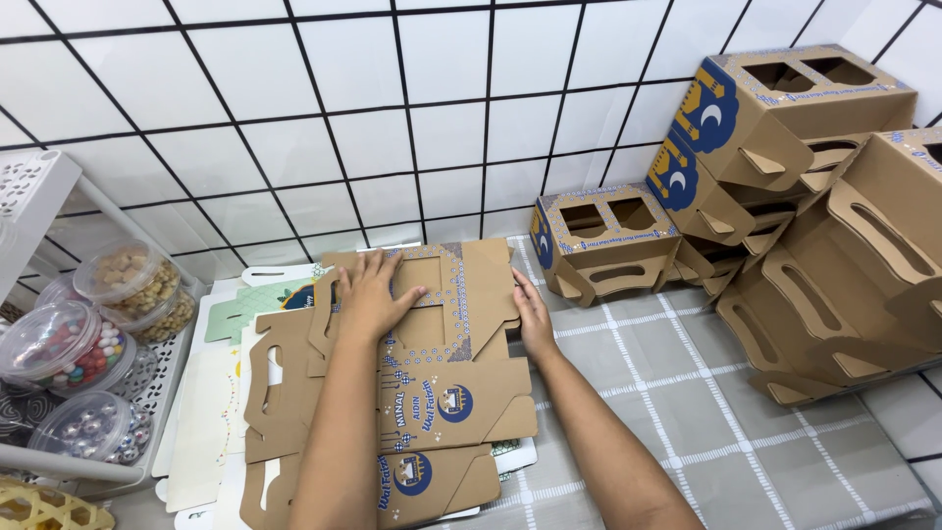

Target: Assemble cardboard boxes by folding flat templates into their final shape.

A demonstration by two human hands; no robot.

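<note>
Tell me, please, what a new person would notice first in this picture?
First, the two hands at the centre: the left hand lies flat on a stack of flat brown cardboard cut-outs, and the right hand holds its right edge. Next, the pile of folded brown boxes at the right against the tiled wall. At the left, clear tubs of sweets sit on a white rack.

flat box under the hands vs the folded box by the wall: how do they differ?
The flat box lies unfolded on a stack, pressed by the left hand and right hand. The folded box stands assembled on the checked cloth, untouched, its two top openings showing. Both are brown cardboard with blue print.
</note>
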